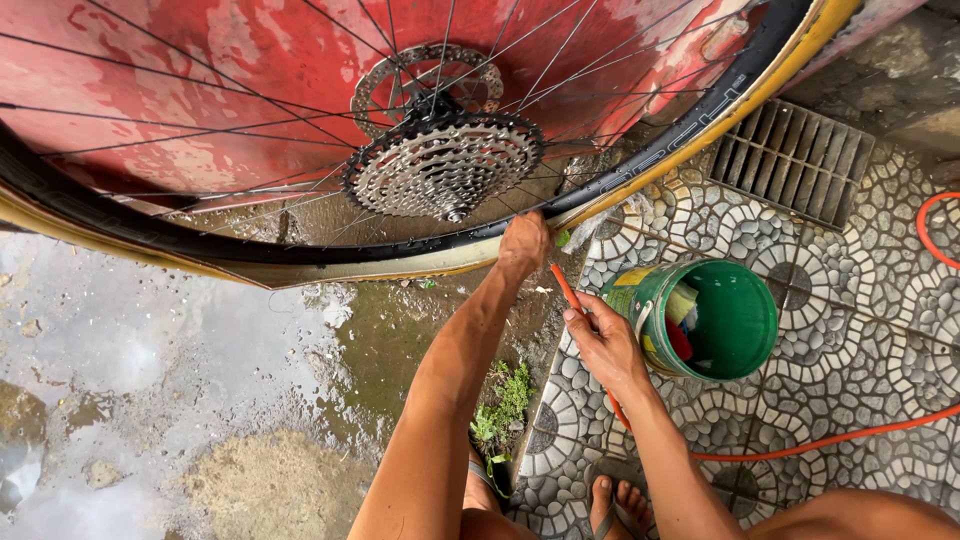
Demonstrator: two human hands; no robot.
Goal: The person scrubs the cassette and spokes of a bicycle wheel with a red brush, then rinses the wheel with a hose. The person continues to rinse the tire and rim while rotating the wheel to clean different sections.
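Bicycle wheel (300,150) fills the upper frame, leaning on a red wall (200,60); the left hand (523,243) clasps its tyre (420,258), the right hand (600,340) closes round an orange hose (800,445). On wet ground (150,380) the wheel could slip sideways, or the hose tip the green bucket (740,320).

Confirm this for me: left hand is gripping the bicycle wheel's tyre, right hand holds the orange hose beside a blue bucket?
Not quite: the head view shows a green bucket, not blue. The rest stands: the left hand grips the bicycle wheel's tyre, and the right hand holds the orange hose beside it.
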